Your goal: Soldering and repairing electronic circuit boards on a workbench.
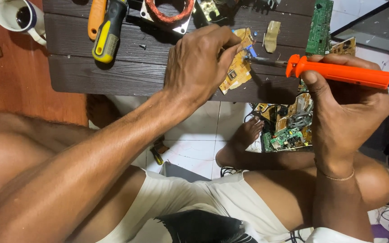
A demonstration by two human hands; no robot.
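Observation:
My left hand [201, 63] rests on the dark wooden table [113, 72] and pinches a small tan circuit board [237, 72] near the table's front edge. My right hand [343, 103] grips an orange-handled soldering iron [343, 74], held level, with its metal tip [255, 58] touching the board close to my left fingertips. My left thumb and fingers hide part of the board's upper edge.
A yellow-and-black tool [106, 33] and an orange handle [96, 18] lie at the table's back left, beside a copper coil [167, 11]. A white mug [16, 18] sits far left. Green circuit boards [318, 27] and a pile of boards [289, 128] lie on the tiled floor.

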